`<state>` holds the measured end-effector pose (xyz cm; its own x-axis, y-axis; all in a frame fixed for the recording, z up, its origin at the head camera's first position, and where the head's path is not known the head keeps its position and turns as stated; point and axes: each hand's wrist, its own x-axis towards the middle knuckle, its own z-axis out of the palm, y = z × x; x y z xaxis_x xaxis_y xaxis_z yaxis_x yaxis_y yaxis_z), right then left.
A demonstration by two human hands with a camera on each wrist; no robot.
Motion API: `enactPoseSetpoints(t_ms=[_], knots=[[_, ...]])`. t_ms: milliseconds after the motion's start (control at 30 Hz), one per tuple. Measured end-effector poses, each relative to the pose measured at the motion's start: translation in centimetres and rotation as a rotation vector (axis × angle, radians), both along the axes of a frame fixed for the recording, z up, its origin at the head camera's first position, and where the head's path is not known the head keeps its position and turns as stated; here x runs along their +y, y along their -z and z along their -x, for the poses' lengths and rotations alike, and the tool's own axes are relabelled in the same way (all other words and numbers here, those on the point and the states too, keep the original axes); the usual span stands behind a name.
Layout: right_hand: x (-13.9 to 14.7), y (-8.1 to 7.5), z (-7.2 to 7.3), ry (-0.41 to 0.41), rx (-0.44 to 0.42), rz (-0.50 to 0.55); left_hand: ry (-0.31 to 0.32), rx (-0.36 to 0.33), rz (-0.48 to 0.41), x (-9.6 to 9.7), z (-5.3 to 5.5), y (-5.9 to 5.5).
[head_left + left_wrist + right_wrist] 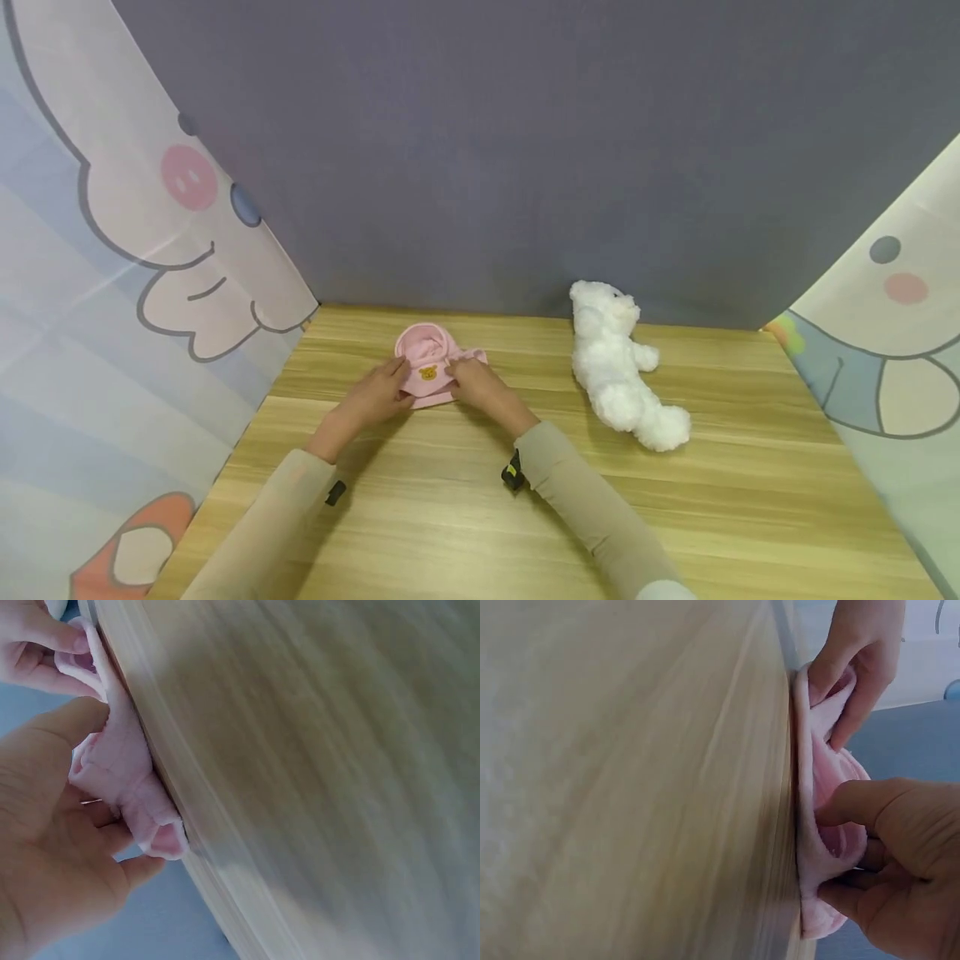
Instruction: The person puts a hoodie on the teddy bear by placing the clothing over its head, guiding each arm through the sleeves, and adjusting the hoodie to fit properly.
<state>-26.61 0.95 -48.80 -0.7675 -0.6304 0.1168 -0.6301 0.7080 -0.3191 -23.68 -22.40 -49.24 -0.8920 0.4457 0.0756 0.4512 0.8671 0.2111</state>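
Observation:
A small pink hooded top [429, 385] with a yellow bear patch lies on the wooden table, its hood toward the back wall. My left hand [378, 393] grips its left side near the hem. On the other side my right hand [480, 385] pinches the fabric by the right sleeve. The right wrist view shows the bottom opening of the pink top [807, 851] spread apart, with my right thumb inside its edge and fingers outside. In the left wrist view a short sleeve of the pink top [154, 825] sticks out beside my left fingers.
A white plush bear [611, 367] lies on its side at the right of the wooden table [450, 517]. Behind the table rises a grey wall panel [480, 167]. Cartoon-printed curtains [67, 275] hang at both sides.

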Motion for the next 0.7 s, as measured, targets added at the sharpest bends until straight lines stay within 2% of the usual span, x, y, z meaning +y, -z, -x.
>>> enactPoseSetpoints(t_ms=[133, 267, 433, 567, 700], knots=[[0.1, -0.3, 0.4, 0.021, -0.03, 0.013, -0.015, -0.044, 0.026, 0.3, 0.4, -0.3], [0.4, -0.5, 0.7, 0.044, -0.051, 0.011, -0.003, -0.076, 0.03, 0.8, 0.6, -0.6], [0.2, -0.2, 0.8, 0.075, -0.059, 0.005, 0.006, -0.089, 0.041, 0.6, -0.1, -0.4], [0.0, 0.2, 1.2, 0.099, -0.022, 0.049, 0.017, -0.101, 0.026, 0.3, -0.3, -0.3], [0.0, -0.1, 1.9, 0.139, 0.013, 0.051, 0.029, -0.097, -0.029, 0.3, 0.6, -0.6]])
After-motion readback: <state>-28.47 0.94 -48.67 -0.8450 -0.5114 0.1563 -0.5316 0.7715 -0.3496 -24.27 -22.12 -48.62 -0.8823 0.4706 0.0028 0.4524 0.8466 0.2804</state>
